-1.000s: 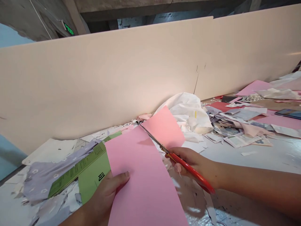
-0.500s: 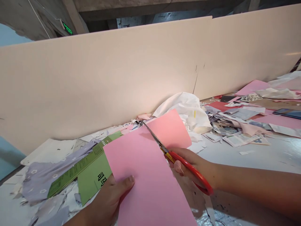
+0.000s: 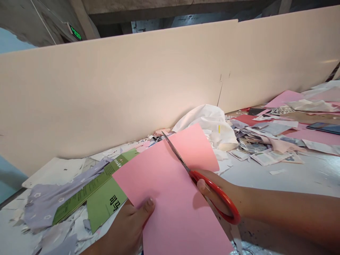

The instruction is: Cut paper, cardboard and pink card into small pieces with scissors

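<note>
A pink sheet of paper (image 3: 170,191) is held up over the table by my left hand (image 3: 130,223), thumb on top near its lower left edge, fingers underneath. My right hand (image 3: 220,193) grips red-handled scissors (image 3: 202,180). Their blades run up through the far part of the sheet towards its top edge, with the cut-off flap (image 3: 196,145) lying to the right of the blades.
A green printed carton (image 3: 103,196) and lilac patterned scraps (image 3: 47,198) lie at left. A white crumpled sheet (image 3: 209,122), printed paper cuttings (image 3: 265,141), pink sheets (image 3: 310,134) and a phone (image 3: 326,127) lie at right. A tall beige board (image 3: 132,85) walls the far side.
My left hand has slid the pink sheet right and towards me. The scissors have advanced further along the cut, and the right-hand flap has swung wider.
</note>
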Demonstrator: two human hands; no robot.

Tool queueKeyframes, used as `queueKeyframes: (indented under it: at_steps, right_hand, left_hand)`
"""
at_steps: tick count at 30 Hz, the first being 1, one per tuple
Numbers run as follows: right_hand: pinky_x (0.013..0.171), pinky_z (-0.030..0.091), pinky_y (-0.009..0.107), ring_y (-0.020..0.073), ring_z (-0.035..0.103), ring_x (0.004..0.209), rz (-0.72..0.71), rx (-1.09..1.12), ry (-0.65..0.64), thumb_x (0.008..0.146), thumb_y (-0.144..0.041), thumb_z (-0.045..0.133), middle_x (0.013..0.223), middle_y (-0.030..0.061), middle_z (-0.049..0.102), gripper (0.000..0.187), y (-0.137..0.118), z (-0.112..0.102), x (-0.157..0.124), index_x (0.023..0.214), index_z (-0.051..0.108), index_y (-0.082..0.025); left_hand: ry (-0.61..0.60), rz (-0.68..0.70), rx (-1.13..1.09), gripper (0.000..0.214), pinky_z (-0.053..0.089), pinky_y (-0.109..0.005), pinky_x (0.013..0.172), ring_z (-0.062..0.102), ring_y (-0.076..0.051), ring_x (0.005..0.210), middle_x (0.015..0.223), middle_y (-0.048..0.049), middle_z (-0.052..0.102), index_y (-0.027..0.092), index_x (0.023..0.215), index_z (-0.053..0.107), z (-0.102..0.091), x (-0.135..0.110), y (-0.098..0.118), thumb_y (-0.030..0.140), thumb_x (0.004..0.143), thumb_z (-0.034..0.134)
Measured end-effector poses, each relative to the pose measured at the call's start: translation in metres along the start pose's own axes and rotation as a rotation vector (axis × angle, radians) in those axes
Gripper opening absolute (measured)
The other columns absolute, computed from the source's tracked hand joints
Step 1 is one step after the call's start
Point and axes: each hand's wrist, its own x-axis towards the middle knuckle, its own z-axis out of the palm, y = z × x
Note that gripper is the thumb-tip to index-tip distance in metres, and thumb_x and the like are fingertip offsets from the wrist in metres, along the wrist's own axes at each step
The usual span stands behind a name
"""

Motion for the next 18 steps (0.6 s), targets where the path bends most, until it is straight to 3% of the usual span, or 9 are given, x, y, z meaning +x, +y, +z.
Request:
queueKeyframes:
  at_steps: [7,13,18]
  right_hand:
    - [0.055,0.04,0.025,0.0122,0.044,0.06,0.003,0.021,0.043,0.078,-0.065,0.03,0.066,0.0002,0.046,0.051,-0.001,0.005,0.001,0.076,0.047,-0.016]
    - [0.055,0.041,0.026,0.0135,0.047,0.063,0.022,0.114,0.053,0.076,-0.065,0.034,0.066,0.0004,0.045,0.051,-0.002,0.008,0.002,0.075,0.048,-0.016]
    - [0.056,0.042,0.026,0.013,0.046,0.062,0.05,0.177,0.078,0.072,-0.066,0.04,0.064,0.0,0.044,0.051,-0.004,0.01,0.003,0.071,0.046,-0.016]
  left_hand:
    - [-0.037,0.058,0.125,0.035,0.048,-0.031,0.056,0.062,-0.024,0.064,0.062,-0.0112,0.068,0.009,0.064,0.07,-0.001,0.002,-0.002,0.044,0.067,0.062]
    - [0.038,0.089,0.265,0.034,0.048,-0.032,0.065,0.061,-0.026,0.069,0.06,-0.01,0.066,0.012,0.051,0.065,-0.012,0.009,-0.009,0.043,0.065,0.063]
    - [0.038,0.091,0.251,0.032,0.048,-0.031,0.058,0.059,-0.025,0.061,0.051,-0.0055,0.063,0.016,0.043,0.06,-0.018,0.01,-0.013,0.041,0.062,0.066]
